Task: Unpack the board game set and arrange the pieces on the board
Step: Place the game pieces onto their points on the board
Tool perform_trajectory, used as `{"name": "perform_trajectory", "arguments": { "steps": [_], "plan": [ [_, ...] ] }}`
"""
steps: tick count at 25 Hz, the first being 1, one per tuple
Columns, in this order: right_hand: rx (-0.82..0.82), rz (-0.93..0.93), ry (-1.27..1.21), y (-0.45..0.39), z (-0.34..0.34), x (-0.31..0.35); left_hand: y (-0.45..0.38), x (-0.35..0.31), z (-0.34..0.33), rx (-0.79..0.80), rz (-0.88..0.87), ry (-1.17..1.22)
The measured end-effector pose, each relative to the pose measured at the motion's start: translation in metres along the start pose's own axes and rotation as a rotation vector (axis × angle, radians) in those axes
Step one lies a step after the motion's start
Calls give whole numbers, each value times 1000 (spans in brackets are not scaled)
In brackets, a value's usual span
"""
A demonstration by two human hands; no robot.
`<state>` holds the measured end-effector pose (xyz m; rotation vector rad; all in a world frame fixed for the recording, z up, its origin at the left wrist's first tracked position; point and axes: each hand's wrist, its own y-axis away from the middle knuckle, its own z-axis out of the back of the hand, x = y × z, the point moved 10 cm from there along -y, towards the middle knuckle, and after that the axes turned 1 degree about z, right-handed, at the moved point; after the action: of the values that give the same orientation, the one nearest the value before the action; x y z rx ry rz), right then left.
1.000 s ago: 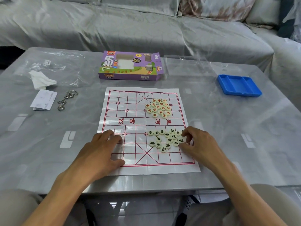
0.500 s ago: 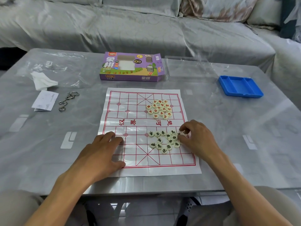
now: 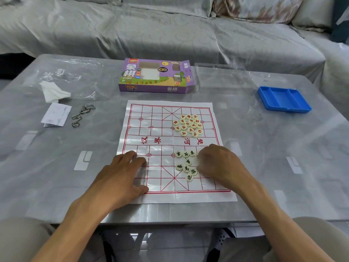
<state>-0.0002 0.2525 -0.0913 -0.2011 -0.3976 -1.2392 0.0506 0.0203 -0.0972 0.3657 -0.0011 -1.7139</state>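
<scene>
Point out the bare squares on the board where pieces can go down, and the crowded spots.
Free: the board's far-left squares, left of the red-lettered pile, and the near middle squares between the left hand and the black-lettered pile. Crowded: the right half, where both piles sit and the right hand covers part of the black one.

Setting: home living room. Evidence: long grey fabric-covered sofa (image 3: pixel 170 31) with patterned cushion (image 3: pixel 255 8) behind low grey plastic-covered table (image 3: pixel 264 167).
</scene>
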Motion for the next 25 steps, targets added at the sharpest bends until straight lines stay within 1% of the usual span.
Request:
{"name": "perform_trajectory", "arguments": {
  "steps": [4,8,12,17,21,25],
  "plan": [
    [-5,15,-7,0,-3,2,0,0,0,6,3,18],
    [-47,10,13,2,0,2,0,2,-1,14,8,32],
    [-17,43,17,3,-4,4,0,2,1,4,-2,41],
    [-55,46,25,7,-2,7,0,2,0,9,-5,49],
    [-49,67,-15,8,-4,9,1,2,1,10,-10,43],
    [-54,55,-5,8,-5,9,2,2,3,8,-6,27]
  ]
}}
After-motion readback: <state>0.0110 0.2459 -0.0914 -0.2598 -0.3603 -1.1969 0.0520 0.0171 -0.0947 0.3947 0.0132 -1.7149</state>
